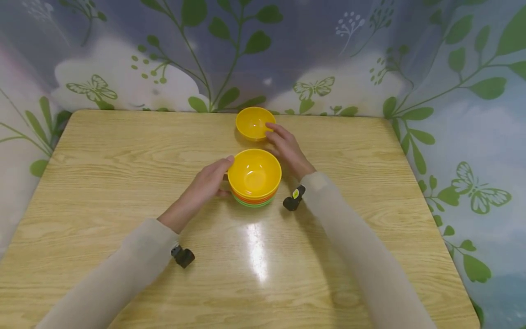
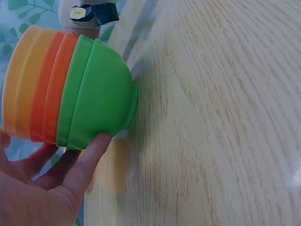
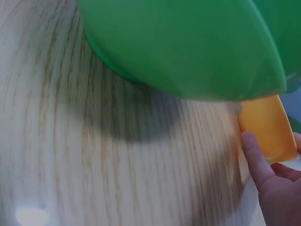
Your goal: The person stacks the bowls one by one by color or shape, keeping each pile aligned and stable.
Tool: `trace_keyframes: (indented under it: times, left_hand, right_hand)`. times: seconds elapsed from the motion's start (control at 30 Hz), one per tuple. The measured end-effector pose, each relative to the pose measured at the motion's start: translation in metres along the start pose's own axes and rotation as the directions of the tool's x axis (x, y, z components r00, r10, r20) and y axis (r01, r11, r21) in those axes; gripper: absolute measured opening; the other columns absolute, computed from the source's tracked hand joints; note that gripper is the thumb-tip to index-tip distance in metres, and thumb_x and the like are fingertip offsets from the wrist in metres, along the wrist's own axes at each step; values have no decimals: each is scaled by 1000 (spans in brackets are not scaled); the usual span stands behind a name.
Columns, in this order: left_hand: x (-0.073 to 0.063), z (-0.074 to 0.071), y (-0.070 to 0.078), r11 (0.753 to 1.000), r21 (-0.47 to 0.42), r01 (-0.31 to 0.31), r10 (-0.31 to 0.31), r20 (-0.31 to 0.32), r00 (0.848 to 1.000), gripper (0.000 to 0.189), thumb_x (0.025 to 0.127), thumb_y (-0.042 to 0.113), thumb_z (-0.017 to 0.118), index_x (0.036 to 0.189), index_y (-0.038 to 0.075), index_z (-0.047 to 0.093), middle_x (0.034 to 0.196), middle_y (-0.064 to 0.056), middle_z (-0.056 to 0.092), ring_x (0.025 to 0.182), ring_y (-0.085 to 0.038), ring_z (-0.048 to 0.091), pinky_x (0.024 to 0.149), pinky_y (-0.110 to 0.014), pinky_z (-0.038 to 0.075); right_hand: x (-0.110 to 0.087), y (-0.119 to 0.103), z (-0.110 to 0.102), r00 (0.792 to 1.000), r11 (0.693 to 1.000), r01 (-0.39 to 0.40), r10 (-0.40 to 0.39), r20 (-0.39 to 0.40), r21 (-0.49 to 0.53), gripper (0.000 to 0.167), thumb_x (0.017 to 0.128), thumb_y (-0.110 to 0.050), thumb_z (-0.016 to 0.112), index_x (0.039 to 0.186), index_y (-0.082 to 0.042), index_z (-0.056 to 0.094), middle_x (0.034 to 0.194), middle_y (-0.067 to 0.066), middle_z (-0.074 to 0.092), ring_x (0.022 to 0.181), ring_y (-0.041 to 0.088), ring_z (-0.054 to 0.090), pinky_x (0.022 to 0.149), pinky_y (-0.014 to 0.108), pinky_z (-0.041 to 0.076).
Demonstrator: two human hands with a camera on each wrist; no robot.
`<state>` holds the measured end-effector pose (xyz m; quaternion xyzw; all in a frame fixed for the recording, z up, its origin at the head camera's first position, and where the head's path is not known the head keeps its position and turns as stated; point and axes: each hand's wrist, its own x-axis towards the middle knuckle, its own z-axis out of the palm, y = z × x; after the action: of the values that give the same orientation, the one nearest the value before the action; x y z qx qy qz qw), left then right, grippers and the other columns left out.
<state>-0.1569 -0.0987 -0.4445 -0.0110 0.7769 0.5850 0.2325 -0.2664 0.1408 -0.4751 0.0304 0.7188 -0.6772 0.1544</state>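
Observation:
A stack of bowls [image 1: 255,178], yellow on top with orange and green below, stands upright near the middle of the table. My left hand [image 1: 209,178] holds it from the left, thumb at the top rim and fingers spread along the side. In the left wrist view, one fingertip rests on the lowest green bowl [image 2: 101,89], low on its wall. Behind the stack, near the table's back edge, is a smaller-looking yellow bowl [image 1: 250,122]. The right hand [image 1: 287,146] grips its right side, one finger over the rim and another along the outer wall.
The wooden table [image 1: 123,151] meets a leaf-and-butterfly patterned curtain [image 1: 230,55] at its back edge. Small black cameras [image 1: 182,256] sit at both wrists. A bright reflection lies on the tabletop in front of the stack.

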Motion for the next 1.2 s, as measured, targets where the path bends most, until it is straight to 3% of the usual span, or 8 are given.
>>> trace_keyframes:
  times: [0.27,0.6,0.73,0.97,1.2]
  left_hand:
    - [-1,1,2,1000,8,10,-10,-3,1000,74,113,65,35,165,13,45,162,-9,52,143,-31,56,101,-47,67]
    - [-1,0,1,1000,11,-1,1,1,1000,75,112,67,35,164,13,48,165,-8,50,144,-31,56,102,-48,67]
    - [-1,0,0,1000,7,-4,4,1,1000,76,112,68,35,164,13,48,167,-7,49,145,-31,56,102,-48,67]
    - [-1,0,0,1000,-2,-7,7,-1,1000,74,113,66,36,163,13,49,168,-7,48,146,-32,56,102,-48,67]
    - [-1,0,1,1000,14,-2,2,0,1000,74,113,65,36,165,13,47,167,-8,48,144,-32,56,101,-48,67]
  right_hand:
    - [2,-4,8,998,999,-44,46,-42,30,54,113,-27,58,164,-15,48,171,10,43,151,27,53,122,39,53]
    - [-2,-6,18,976,1000,6,-8,-220,-10,43,110,-21,61,152,-10,60,161,14,53,129,32,66,109,42,63]
    - [-2,-3,16,963,999,10,-20,-268,-38,39,109,-20,63,147,-9,63,160,13,55,126,29,64,112,41,62]
    - [-4,0,9,966,996,7,-29,-257,-86,37,108,-14,60,145,-10,64,160,13,54,135,28,59,115,41,59]
    - [-8,-1,4,971,996,-17,-5,-240,-88,43,107,-9,57,149,-13,63,158,15,54,125,29,64,108,40,64]
